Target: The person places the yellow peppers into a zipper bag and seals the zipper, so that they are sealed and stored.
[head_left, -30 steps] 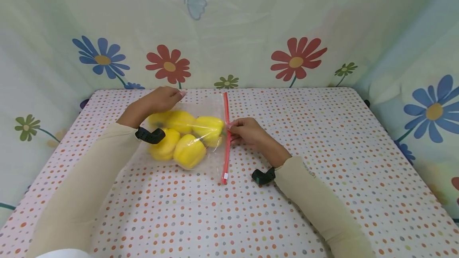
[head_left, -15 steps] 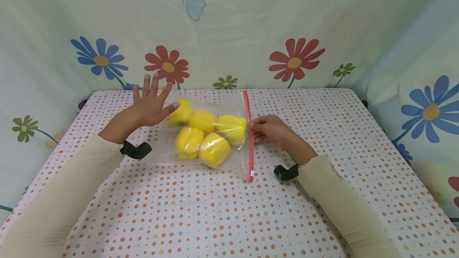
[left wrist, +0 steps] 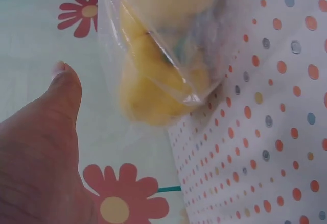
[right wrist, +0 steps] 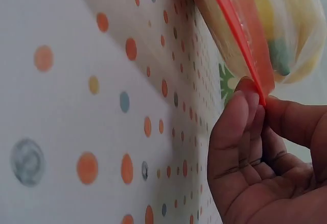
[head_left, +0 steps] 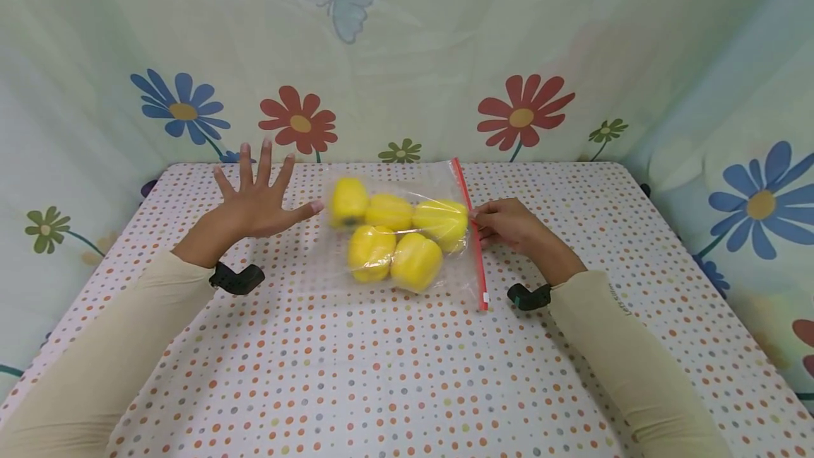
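Observation:
A clear zip bag [head_left: 324,267] with a red zip strip [head_left: 478,260] lies on the dotted table, its strip on the right side. Several yellow bell peppers [head_left: 416,261] are inside it; a green stem [right wrist: 279,55] shows through the plastic in the right wrist view. My right hand [head_left: 511,225] pinches the red strip near its middle between thumb and fingers. My left hand [head_left: 251,207] is spread, fingers apart, just left of the bag, its thumb near the leftmost pepper. The left wrist view shows the left thumb [left wrist: 64,91] apart from the bag.
A white cloth with coloured dots covers the table [head_left: 356,387]. Behind the far edge hangs a curtain [head_left: 432,41] printed with flowers and a butterfly. Dark wrist cameras [head_left: 237,278] sit on both wrists.
The bag of peppers has slid to the right with my right hand pinching its strip. My left hand has come off the bag's left part, moved left and spread its fingers.

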A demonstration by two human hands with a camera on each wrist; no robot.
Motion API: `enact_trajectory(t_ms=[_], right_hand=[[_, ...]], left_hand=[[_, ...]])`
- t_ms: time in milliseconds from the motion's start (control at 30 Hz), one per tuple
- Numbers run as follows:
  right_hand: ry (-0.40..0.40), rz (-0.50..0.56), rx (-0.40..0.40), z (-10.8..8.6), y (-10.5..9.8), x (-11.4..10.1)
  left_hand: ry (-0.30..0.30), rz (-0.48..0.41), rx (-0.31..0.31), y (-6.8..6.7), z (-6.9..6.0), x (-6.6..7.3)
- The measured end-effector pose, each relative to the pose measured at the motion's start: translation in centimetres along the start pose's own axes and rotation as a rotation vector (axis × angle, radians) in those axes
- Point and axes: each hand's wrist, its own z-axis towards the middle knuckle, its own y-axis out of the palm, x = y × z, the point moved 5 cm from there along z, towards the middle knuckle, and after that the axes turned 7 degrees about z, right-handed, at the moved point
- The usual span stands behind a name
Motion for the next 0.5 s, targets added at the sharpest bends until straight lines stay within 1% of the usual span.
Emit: enact_trajectory(t_ms=[100, 133, 267, 333, 367, 400, 433, 500], right_hand=[[-0.008, -0.041, 0.001, 0.3, -0.2, 0.0], [-0.013, -0.074, 0.008, 0.4, -0.2, 0.0], [-0.047, -0.198, 0.073, 0.6, -0.7, -0.5], [-0.131, -0.254, 0.127, 2.8, -2.3, 0.8], [-0.174, -0.285, 0.154, 3.2, -2.9, 0.7], [-0.206, -0.311, 0.170, 3.5, -3.6, 0.5], [-0.244, -0.344, 0.205, 3.5, -4.1, 0.2], [-0.337, -0.407, 0.258, 2.7, -5.0, -1.1]], left_hand=[[-0.018, 0.005, -0.021, 0.4, 0.0, -0.3], [-0.022, 0.003, -0.027, 0.6, 0.0, -0.4], [-0.027, 0.011, -0.041, 1.4, 0.0, -0.7], [-0.017, 0.011, -0.034, 1.6, 0.1, -0.7], [-0.010, 0.018, -0.024, 1.5, 0.2, -0.7], [-0.002, 0.026, -0.014, 1.5, 0.2, -0.7], [0.004, 0.031, -0.005, 1.4, 0.3, -0.6], [0.015, 0.043, 0.014, 1.1, 0.4, -0.6]])
